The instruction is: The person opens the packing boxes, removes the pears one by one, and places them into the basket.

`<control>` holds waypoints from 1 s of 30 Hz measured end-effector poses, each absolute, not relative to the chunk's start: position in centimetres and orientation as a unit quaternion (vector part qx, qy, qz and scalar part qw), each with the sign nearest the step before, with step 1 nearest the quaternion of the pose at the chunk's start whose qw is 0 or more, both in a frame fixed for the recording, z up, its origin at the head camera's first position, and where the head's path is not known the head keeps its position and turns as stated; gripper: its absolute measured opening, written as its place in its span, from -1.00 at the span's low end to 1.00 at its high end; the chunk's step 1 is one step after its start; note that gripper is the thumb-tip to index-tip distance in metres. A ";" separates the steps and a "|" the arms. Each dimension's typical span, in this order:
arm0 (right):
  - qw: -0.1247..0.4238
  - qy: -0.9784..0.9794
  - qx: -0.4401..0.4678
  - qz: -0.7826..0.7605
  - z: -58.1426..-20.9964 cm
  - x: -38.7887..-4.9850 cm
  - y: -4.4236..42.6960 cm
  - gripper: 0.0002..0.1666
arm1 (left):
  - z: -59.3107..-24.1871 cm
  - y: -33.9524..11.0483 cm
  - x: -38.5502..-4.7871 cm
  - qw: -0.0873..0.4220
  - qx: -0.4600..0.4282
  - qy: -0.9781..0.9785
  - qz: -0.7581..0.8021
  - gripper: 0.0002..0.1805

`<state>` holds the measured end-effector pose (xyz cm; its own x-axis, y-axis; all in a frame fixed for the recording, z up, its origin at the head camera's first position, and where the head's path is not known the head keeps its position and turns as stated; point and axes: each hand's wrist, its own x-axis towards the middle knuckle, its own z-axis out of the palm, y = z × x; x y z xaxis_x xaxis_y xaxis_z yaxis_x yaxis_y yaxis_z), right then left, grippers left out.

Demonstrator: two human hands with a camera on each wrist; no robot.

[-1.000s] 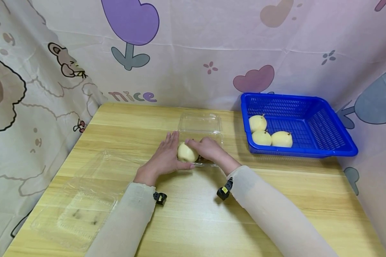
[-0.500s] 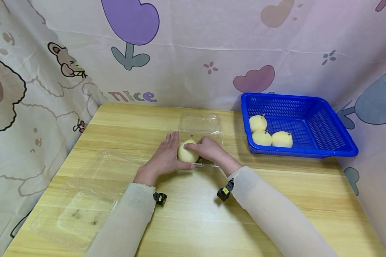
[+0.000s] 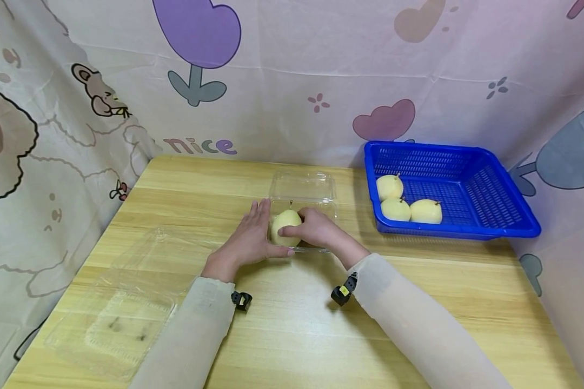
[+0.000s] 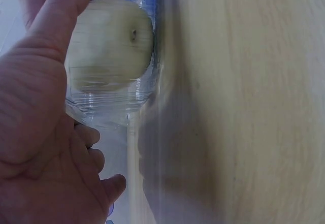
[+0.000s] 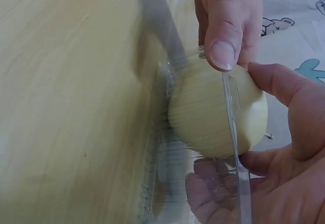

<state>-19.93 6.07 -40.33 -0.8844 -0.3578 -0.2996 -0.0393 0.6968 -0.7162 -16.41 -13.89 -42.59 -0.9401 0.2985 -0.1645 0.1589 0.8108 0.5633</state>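
A pale yellow pear [image 3: 285,220] stands stem up in the left part of a small clear plastic box [image 3: 325,209]. My right hand [image 3: 317,227] grips this pear from the right, with its thumb across the front and fingers behind. Along the box's left side lies my left hand [image 3: 248,236], its fingers straight and its thumb by the front rim. The left wrist view shows the pear [image 4: 111,43] through the clear wall. In the right wrist view the box's rim crosses in front of the pear [image 5: 203,109], with fingers partly seen through the plastic.
A blue basket [image 3: 486,231] at the back right holds three pears [image 3: 425,211]. The box's raised lid [image 3: 303,186] extends toward the back curtain [image 3: 282,124]. A larger clear plastic container [image 3: 126,324] lies unfolded at the left, partly behind the left sleeve.
The pear has turned under my right hand, so its stem now points up and shows. My right thumb has slid lower on it. The left hand has stayed in place.
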 end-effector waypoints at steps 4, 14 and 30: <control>0.197 0.900 -0.122 -0.370 -40.5 -19.7 6.0 -0.11 | -42.6 -13.9 -16.4 0.123 0.122 0.943 0.286 0.61; 0.124 0.918 -0.146 -0.347 -41.1 -19.0 5.6 -0.08 | -42.6 -13.9 -16.3 0.124 0.121 0.942 0.288 0.61; 0.067 0.930 -0.170 -0.319 -41.9 -19.2 5.3 -0.09 | -42.6 -14.0 -16.3 0.121 0.123 0.938 0.299 0.59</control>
